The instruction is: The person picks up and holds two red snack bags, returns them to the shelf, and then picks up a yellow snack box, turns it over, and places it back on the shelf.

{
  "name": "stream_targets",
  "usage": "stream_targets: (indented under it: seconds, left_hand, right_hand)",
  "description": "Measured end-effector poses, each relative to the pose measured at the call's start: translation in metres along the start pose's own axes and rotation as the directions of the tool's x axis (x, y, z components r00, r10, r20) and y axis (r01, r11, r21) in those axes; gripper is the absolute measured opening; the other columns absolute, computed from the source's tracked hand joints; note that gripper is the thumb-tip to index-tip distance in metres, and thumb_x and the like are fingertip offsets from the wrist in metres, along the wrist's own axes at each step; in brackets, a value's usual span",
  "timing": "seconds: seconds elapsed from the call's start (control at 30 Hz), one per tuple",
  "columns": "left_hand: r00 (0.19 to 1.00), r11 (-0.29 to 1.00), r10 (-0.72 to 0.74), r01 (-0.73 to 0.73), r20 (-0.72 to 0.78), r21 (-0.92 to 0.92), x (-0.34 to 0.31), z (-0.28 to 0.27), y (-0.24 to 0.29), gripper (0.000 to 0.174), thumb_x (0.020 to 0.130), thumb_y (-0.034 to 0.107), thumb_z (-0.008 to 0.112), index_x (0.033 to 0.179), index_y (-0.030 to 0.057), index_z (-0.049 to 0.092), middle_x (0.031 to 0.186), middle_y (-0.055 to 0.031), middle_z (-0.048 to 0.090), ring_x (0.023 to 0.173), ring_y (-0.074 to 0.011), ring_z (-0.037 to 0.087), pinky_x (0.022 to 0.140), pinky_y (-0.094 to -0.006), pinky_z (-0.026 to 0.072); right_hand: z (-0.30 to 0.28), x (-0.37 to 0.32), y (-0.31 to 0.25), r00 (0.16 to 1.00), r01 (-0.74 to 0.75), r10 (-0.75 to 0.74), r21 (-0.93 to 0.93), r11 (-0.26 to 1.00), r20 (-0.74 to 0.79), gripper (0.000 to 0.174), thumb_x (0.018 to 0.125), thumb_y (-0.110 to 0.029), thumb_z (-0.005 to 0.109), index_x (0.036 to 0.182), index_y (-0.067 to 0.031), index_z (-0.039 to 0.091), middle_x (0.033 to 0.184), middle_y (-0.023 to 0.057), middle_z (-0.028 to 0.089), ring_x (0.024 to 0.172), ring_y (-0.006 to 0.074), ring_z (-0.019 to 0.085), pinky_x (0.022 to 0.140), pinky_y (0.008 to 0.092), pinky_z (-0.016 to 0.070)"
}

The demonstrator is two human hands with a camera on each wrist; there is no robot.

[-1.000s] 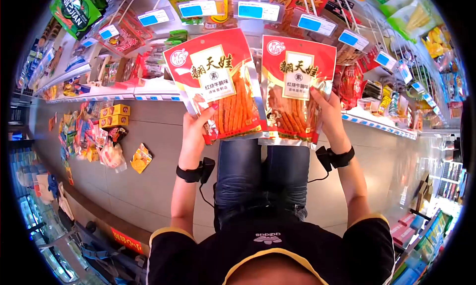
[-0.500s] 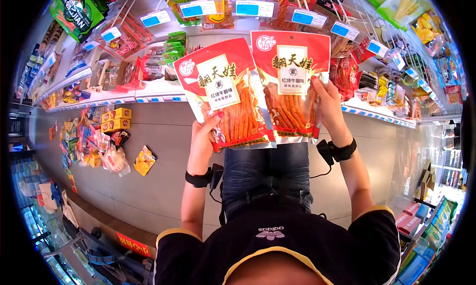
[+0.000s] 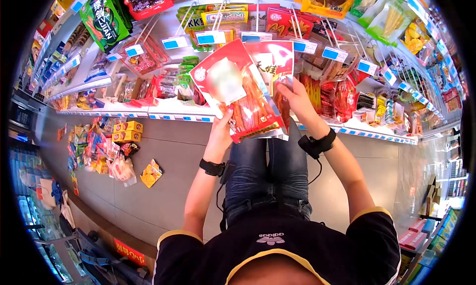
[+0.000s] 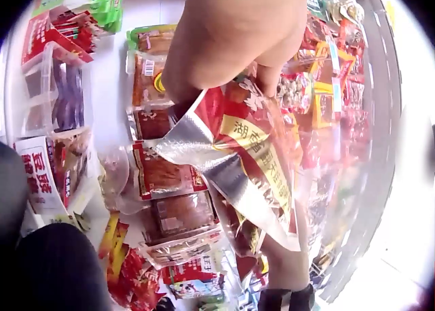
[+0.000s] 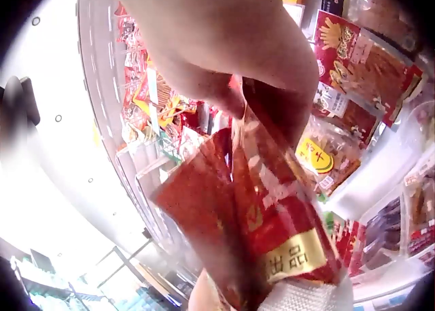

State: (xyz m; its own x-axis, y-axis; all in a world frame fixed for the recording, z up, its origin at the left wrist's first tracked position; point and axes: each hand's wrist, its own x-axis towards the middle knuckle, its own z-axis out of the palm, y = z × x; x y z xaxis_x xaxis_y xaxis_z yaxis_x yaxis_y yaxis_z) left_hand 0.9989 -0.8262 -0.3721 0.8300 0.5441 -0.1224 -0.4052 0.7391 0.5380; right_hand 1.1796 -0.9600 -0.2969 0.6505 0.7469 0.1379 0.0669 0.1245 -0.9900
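Two red snack packets with clear windows showing orange-brown strips are held up in front of the body. My left hand (image 3: 220,136) pinches the lower left edge of the front packet (image 3: 253,111). It leans left and covers much of the rear packet (image 3: 280,52). On the other side my right hand (image 3: 299,100) grips the rear packet's right edge, thumb in front. The left wrist view has the silvery back seam of a packet (image 4: 251,168) below the hand. In the right wrist view, red packets (image 5: 272,195) hang from the fingers.
A shelf (image 3: 173,114) curves around the front, loaded with bagged snacks, and price tags (image 3: 210,37) hang from hooks above it. On the floor at left lie a pile of snack packs (image 3: 99,146), yellow boxes (image 3: 127,131) and a lone yellow packet (image 3: 151,173).
The packets were side by side; now the left one overlaps the right one. My right hand has moved inward to the left, and my left hand slightly right. The view has shifted a little.
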Motion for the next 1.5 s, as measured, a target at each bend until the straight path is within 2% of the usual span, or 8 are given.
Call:
stream_targets:
  seconds: [0.1, 0.47, 0.57, 0.67, 1.2, 1.23, 1.33, 1.5]
  left_hand:
    - [0.997, 0.995, 0.079, -0.079, -0.012, 0.059, -0.002, -0.006, -0.001, 0.038, 0.089, 0.006, 0.052, 0.126, 0.0035, 0.041, 0.122, -0.0097, 0.051, 0.11, -0.0206, 0.052, 0.092, -0.0365, 0.0449]
    - [0.984, 0.975, 0.146, -0.126, -0.099, 0.182, -0.031, -0.037, 0.013, 0.049, 0.088, 0.009, 0.053, 0.133, 0.0056, 0.033, 0.129, -0.0101, 0.045, 0.119, -0.0237, 0.045, 0.1, -0.0404, 0.0372]
    - [0.978, 0.973, 0.203, -0.197, -0.038, 0.118, -0.041, -0.053, 0.024, 0.054, 0.088, 0.013, 0.054, 0.135, 0.007, 0.03, 0.132, -0.0096, 0.041, 0.121, -0.0255, 0.042, 0.101, -0.0426, 0.0351]
    - [0.991, 0.985, 0.118, -0.108, -0.066, 0.131, -0.052, -0.052, 0.04, 0.058, 0.086, 0.023, 0.057, 0.134, 0.0067, 0.03, 0.131, -0.0089, 0.043, 0.121, -0.0253, 0.042, 0.101, -0.0439, 0.0352]
    - [0.93, 0.921, 0.338, -0.295, -0.144, 0.254, -0.042, -0.04, 0.025, 0.064, 0.083, 0.027, 0.062, 0.134, 0.0045, 0.029, 0.131, -0.0093, 0.042, 0.12, -0.0253, 0.043, 0.101, -0.0421, 0.0352]
    - [0.931, 0.906, 0.354, -0.318, -0.09, 0.279, -0.042, -0.039, 0.022, 0.054, 0.088, 0.026, 0.055, 0.133, 0.0066, 0.034, 0.128, -0.0073, 0.046, 0.117, -0.0248, 0.045, 0.099, -0.0447, 0.0362]
    - [0.925, 0.893, 0.373, -0.338, -0.069, 0.296, -0.04, -0.022, 0.016, 0.057, 0.086, 0.026, 0.057, 0.133, 0.0061, 0.033, 0.13, -0.0081, 0.044, 0.118, -0.0251, 0.044, 0.1, -0.0434, 0.0351]
    - [0.917, 0.879, 0.392, -0.35, -0.07, 0.324, -0.04, -0.017, 0.017, 0.061, 0.086, 0.026, 0.058, 0.135, 0.0061, 0.03, 0.133, -0.0083, 0.041, 0.122, -0.0254, 0.041, 0.102, -0.0429, 0.0329]
  right_hand:
    - [-0.014, 0.005, -0.003, 0.962, -0.223, 0.227, -0.043, 0.974, 0.152, 0.03, 0.094, -0.03, 0.046, 0.108, -0.005, 0.054, 0.093, 0.0009, 0.06, 0.082, 0.008, 0.055, 0.072, 0.0236, 0.0438]
    - [-0.036, 0.04, 0.065, 0.853, -0.492, 0.351, 0.372, 0.787, 0.387, 0.05, 0.097, -0.041, 0.03, 0.114, -0.0008, 0.053, 0.1, 0.0072, 0.061, 0.086, 0.0153, 0.059, 0.077, 0.0288, 0.0473]
    - [-0.063, 0.095, 0.109, 0.936, -0.057, 0.129, -0.219, 0.974, 0.327, 0.035, 0.092, -0.021, 0.043, 0.121, -0.001, 0.048, 0.114, 0.0123, 0.057, 0.104, 0.0223, 0.055, 0.089, 0.0325, 0.0436]
    - [-0.076, 0.16, 0.152, 0.936, 0.304, -0.156, -0.502, 0.809, 0.315, 0.042, 0.084, -0.009, 0.054, 0.125, -0.0013, 0.044, 0.122, 0.016, 0.052, 0.108, 0.0265, 0.052, 0.092, 0.0336, 0.0408]
    - [-0.038, 0.246, 0.133, 0.951, -0.276, 0.007, -0.836, 0.474, -0.31, 0.071, 0.074, -0.017, 0.063, 0.134, 0.0024, 0.029, 0.125, 0.0315, 0.044, 0.115, 0.0434, 0.044, 0.098, 0.0455, 0.033]
    - [-0.036, 0.238, 0.129, 0.95, -0.13, -0.124, -0.722, 0.68, -0.287, 0.076, 0.071, -0.022, 0.066, 0.132, 0.0045, 0.029, 0.127, 0.0326, 0.041, 0.118, 0.0454, 0.04, 0.1, 0.0478, 0.0304]
    - [-0.033, 0.259, 0.134, 0.871, 0.06, -0.4, -0.747, 0.662, -0.285, 0.073, 0.074, -0.024, 0.067, 0.13, 0.0047, 0.03, 0.126, 0.0304, 0.042, 0.12, 0.0414, 0.04, 0.102, 0.0446, 0.03]
    - [-0.016, 0.258, 0.132, 0.848, 0.109, -0.392, -0.607, 0.787, -0.357, 0.049, 0.075, -0.012, 0.065, 0.118, 0.0005, 0.042, 0.11, 0.0257, 0.052, 0.103, 0.0391, 0.052, 0.088, 0.0443, 0.0419]
